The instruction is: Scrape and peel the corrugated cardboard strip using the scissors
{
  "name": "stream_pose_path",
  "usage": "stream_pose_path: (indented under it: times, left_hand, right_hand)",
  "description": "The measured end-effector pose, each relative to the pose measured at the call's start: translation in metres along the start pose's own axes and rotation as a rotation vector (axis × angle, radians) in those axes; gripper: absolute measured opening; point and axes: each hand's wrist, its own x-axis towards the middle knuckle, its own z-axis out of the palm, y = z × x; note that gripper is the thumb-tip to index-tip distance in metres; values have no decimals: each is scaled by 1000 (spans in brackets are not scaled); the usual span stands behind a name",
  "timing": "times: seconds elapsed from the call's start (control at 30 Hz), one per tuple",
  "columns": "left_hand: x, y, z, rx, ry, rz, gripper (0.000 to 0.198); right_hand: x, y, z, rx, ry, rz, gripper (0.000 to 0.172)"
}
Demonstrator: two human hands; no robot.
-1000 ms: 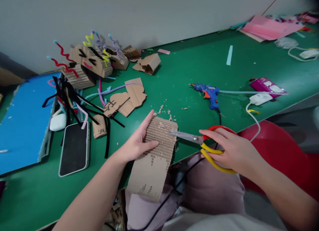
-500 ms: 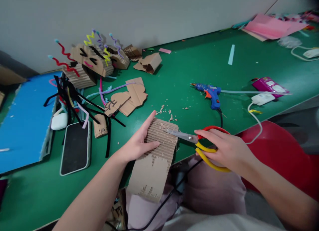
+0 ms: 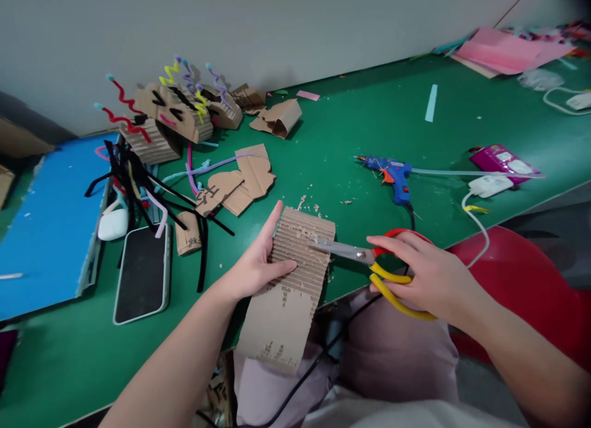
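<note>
My left hand (image 3: 257,266) grips a strip of corrugated cardboard (image 3: 277,320) by its left edge, thumb on top and the other fingers hidden beneath. The strip's upper half has bare ridges; its lower half still carries flat paper with torn patches. In my right hand (image 3: 431,274) is a pair of scissors (image 3: 351,252) with red and yellow handles. Their blades look closed, and the tips rest on the ridged part. Small cardboard scraps (image 3: 314,207) lie on the green table just beyond the strip.
A blue glue gun (image 3: 391,174) lies to the right, its cord running off the table edge. Cardboard figures with pipe cleaners (image 3: 173,114) stand at the back left. Nearer are black pipe cleaners (image 3: 138,175), a phone (image 3: 142,274), a white case (image 3: 113,225) and cut cardboard pieces (image 3: 249,178).
The scissors and my right hand have shifted slightly right relative to the strip. My left hand keeps its hold. The whole view has moved a little.
</note>
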Motion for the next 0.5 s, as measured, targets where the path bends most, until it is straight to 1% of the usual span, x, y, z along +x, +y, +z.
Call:
stream_pose_path:
  times: [0.13,0.27,0.37,0.5]
  left_hand:
    - [0,0,0,69,2,9,94]
    - [0,-2,0,182,11,26,91]
    - [0,-3,-1,204,9,31,91]
    - [0,-3,-3,219,38,36,91]
  right_hand:
    - [-4,0,5,-62,2,-18,53]
    - [-1,-4,10,-46,1,-19,53]
    - [1,-8,12,-32,-3,-12,52]
    - [3,-10,16,-24,-3,-6,50]
